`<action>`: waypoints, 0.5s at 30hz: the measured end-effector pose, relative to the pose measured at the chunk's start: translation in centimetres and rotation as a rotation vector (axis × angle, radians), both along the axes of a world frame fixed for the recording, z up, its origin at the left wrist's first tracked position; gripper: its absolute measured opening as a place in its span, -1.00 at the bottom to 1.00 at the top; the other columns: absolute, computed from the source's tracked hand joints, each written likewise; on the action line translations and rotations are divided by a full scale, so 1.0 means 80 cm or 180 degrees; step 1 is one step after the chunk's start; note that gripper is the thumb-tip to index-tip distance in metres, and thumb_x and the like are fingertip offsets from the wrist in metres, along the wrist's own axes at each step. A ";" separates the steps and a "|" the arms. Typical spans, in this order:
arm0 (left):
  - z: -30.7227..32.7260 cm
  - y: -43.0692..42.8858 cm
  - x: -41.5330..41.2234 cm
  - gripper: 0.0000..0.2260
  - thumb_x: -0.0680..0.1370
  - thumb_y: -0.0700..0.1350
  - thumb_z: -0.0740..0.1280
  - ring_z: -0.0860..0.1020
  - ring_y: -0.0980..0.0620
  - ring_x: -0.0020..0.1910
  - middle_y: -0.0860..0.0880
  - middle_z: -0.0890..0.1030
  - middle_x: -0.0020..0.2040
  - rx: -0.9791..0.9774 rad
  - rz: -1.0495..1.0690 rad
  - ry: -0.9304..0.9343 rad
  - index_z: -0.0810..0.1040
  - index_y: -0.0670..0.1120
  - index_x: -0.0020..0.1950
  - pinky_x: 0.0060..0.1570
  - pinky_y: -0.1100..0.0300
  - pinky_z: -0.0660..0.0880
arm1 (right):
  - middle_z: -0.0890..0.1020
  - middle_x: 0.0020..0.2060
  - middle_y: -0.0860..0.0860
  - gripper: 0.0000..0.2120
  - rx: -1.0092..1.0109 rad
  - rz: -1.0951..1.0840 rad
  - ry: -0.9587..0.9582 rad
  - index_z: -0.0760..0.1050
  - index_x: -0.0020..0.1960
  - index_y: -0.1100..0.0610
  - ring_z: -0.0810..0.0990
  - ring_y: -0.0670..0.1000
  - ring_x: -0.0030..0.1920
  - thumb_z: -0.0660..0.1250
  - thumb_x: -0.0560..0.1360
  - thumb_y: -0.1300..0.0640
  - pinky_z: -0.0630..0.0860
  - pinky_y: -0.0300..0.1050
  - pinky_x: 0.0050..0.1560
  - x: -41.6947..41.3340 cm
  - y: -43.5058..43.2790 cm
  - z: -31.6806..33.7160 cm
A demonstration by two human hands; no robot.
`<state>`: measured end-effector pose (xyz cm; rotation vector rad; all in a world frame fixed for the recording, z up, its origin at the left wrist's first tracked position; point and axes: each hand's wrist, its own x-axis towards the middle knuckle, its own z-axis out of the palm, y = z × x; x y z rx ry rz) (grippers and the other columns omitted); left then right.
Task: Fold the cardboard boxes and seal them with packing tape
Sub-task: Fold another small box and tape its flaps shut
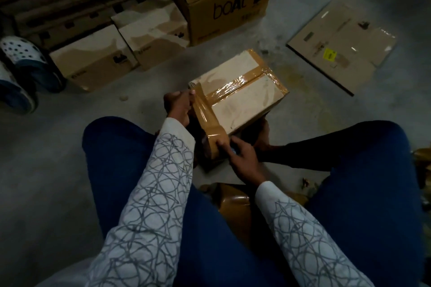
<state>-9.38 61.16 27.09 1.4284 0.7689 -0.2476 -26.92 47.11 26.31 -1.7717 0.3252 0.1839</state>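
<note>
A small cardboard box (pixel 242 98) stands on the floor between my knees, its top seam covered by brown tape. A fresh strip of brown tape (pixel 205 109) runs along the box's near left edge. My left hand (pixel 178 106) pinches the strip's far end at the box's left corner. My right hand (pixel 242 158) grips the tape roll (pixel 215 142) at the near corner, the strip stretched taut between both hands.
Two sealed boxes (pixel 93 60) (pixel 151 32) and a large printed carton (pixel 231 0) line the back. A flattened carton (pixel 342 44) lies on the floor at right. Sandals (pixel 21 70) sit at far left. Brown tape scrap (pixel 235 202) lies between my legs.
</note>
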 end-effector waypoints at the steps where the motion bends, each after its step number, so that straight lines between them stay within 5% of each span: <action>1: -0.002 0.000 0.007 -0.91 0.44 -0.30 0.43 0.58 -0.02 -0.30 -0.11 0.64 -0.27 -0.0011 -0.0021 0.0000 0.59 -0.18 -0.25 -0.16 -0.05 0.62 | 0.67 -0.12 0.06 -0.71 0.0377 -0.0121 0.0074 0.62 -0.05 0.14 0.63 -0.04 -0.06 0.32 0.58 -0.09 0.53 -0.06 0.02 0.002 0.003 0.002; 5: -0.016 0.001 0.025 -0.90 0.40 -0.31 0.42 0.56 -0.03 -0.27 -0.14 0.61 -0.27 0.0056 0.0039 0.0031 0.58 -0.18 -0.31 -0.21 -0.06 0.59 | 0.68 -0.06 0.08 -0.74 0.1377 -0.0470 0.0293 0.67 -0.03 0.12 0.61 0.03 0.04 0.38 0.54 -0.08 0.51 -0.03 0.14 0.009 0.008 0.006; 9: -0.031 0.002 0.030 -0.85 0.41 -0.31 0.41 0.53 -0.02 -0.31 -0.10 0.56 -0.36 0.0078 0.0080 0.0124 0.54 -0.17 -0.35 -0.27 0.02 0.51 | 0.68 -0.19 0.10 -0.64 0.0735 -0.0187 0.0089 0.61 -0.11 0.31 0.65 0.02 -0.11 0.46 0.48 -0.04 0.55 -0.08 0.00 0.028 0.005 0.013; 12: -0.039 0.008 0.036 -0.82 0.41 -0.29 0.40 0.52 0.00 -0.35 -0.08 0.53 -0.38 0.0072 0.0116 0.0156 0.50 -0.15 -0.36 -0.30 0.05 0.51 | 0.66 -0.19 0.17 -0.51 -0.0031 0.0151 0.0081 0.62 -0.13 0.23 0.65 0.15 -0.11 0.50 0.39 -0.24 0.58 0.16 -0.05 0.033 0.003 -0.001; 15: -0.043 0.013 0.040 -0.82 0.41 -0.30 0.39 0.47 0.04 -0.44 -0.03 0.48 -0.44 0.0038 0.0223 0.0152 0.47 -0.14 -0.35 -0.32 0.07 0.50 | 0.64 -0.27 0.15 -0.45 -0.0363 0.0222 0.0132 0.62 -0.21 0.19 0.64 0.16 -0.21 0.47 0.35 -0.35 0.54 0.21 -0.17 0.025 0.001 -0.014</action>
